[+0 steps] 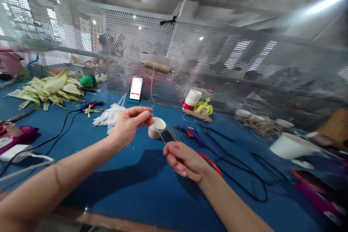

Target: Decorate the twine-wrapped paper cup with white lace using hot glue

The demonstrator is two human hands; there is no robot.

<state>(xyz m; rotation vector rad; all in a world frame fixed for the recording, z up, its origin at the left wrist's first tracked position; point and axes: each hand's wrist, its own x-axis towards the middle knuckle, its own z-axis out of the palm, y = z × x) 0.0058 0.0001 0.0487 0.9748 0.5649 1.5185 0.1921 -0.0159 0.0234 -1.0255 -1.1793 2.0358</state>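
Two hands (129,125) (182,157), one strand (159,133) between

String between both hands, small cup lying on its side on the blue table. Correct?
No: the small cup stands upright, as the head view shows. The string does run from left hand to right hand, and the table is blue.

Left hand (132,122) and right hand (185,160) pinch a thin, straight strand (162,138) crossing in front of a two-tone cup (154,132). Clock positions from cup: twine spool (157,67) 12, lit phone (135,90) 11, blue glue gun (191,134) 3.
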